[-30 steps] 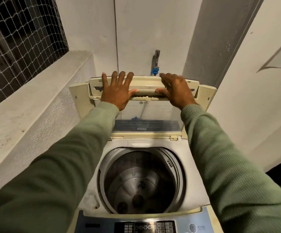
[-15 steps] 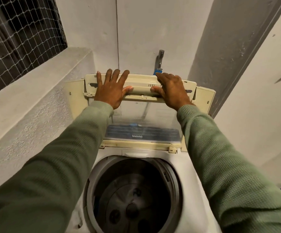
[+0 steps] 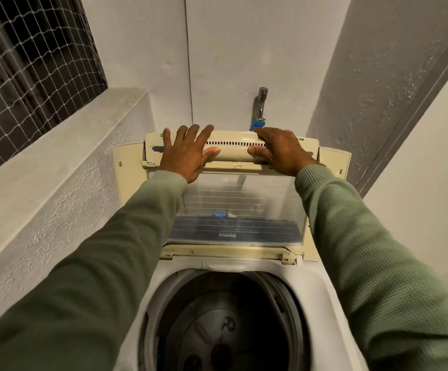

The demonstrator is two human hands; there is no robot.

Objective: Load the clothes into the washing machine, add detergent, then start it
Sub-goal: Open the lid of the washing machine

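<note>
A white top-loading washing machine [image 3: 321,290] stands below me with its drum [image 3: 225,330] open and dark; I see no clothes or detergent. Its folding lid [image 3: 238,204], cream-framed with a clear panel, stands raised against the back wall. My left hand [image 3: 185,153] lies flat on the lid's upper left edge, fingers spread and straight, thumb along the handle bar. My right hand [image 3: 281,151] rests on the upper right edge, fingers over the top and thumb on the bar. Green sleeves cover both arms.
A metal tap [image 3: 261,103] with a blue hose fitting [image 3: 256,124] sticks out of the wall just behind the lid. A concrete ledge [image 3: 43,156] and a netted window [image 3: 30,62] run along the left. A wall stands close on the right.
The lid has tipped further back towards the wall under both hands. My view has moved closer, so the control panel has dropped out of sight.
</note>
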